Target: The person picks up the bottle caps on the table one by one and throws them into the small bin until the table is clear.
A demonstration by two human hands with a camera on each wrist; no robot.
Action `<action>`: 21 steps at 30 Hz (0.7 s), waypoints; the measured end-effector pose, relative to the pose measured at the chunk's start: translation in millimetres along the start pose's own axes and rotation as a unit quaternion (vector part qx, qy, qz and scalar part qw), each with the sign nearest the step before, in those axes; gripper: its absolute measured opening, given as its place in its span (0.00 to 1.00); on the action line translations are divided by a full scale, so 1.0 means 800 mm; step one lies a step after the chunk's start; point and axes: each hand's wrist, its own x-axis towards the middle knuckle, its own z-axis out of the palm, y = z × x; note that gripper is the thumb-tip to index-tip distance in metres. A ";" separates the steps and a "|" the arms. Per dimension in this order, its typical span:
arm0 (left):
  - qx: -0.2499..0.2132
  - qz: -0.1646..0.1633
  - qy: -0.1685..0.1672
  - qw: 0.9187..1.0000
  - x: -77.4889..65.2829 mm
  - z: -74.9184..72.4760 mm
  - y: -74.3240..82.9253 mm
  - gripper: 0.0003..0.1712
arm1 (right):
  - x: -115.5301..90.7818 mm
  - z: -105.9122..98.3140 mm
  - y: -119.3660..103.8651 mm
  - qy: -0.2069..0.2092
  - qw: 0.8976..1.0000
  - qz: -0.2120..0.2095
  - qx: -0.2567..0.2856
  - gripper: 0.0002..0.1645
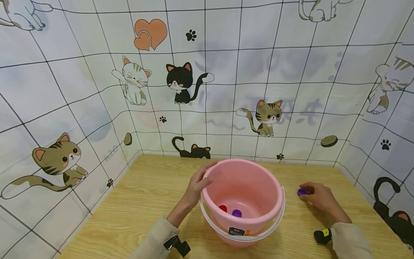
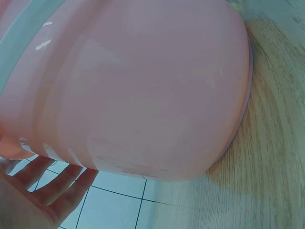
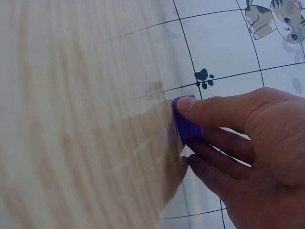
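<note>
A pink plastic bucket (image 1: 211, 196) stands on the table, its white handle (image 1: 239, 237) hanging down at the front. My left hand (image 1: 195, 185) grips the bucket's left rim, thumb over the edge and the other fingers outside; the left wrist view shows those fingers (image 2: 59, 183) against the wall. Inside on the bottom lie a small purple piece (image 1: 237, 213) and a red piece (image 1: 222, 208), the red one partly hidden by the rim. To the bucket's right, my right hand (image 1: 321, 197) pinches a small purple cap-like piece (image 3: 188, 119) between thumb and fingers, at the tabletop.
The light wooden table (image 1: 155, 180) runs back to walls covered with a cat-print tiled sheet (image 1: 223, 108). Its sides close in at left and right. A black wrist camera (image 1: 322, 236) sits by the right sleeve, another (image 1: 178, 246) on the left wrist.
</note>
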 end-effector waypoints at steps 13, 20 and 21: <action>-0.011 0.001 -0.004 1.000 -0.001 0.000 0.000 0.37 | 0.000 0.000 0.000 0.002 1.000 -0.003 -0.010 0.24; -0.010 0.002 -0.005 1.000 -0.002 0.000 -0.001 0.37 | 0.001 -0.002 -0.002 -0.003 1.000 0.010 -0.009 0.25; -0.010 0.001 -0.005 1.000 -0.002 0.000 -0.001 0.37 | 0.000 -0.002 -0.002 -0.003 1.000 0.011 -0.009 0.25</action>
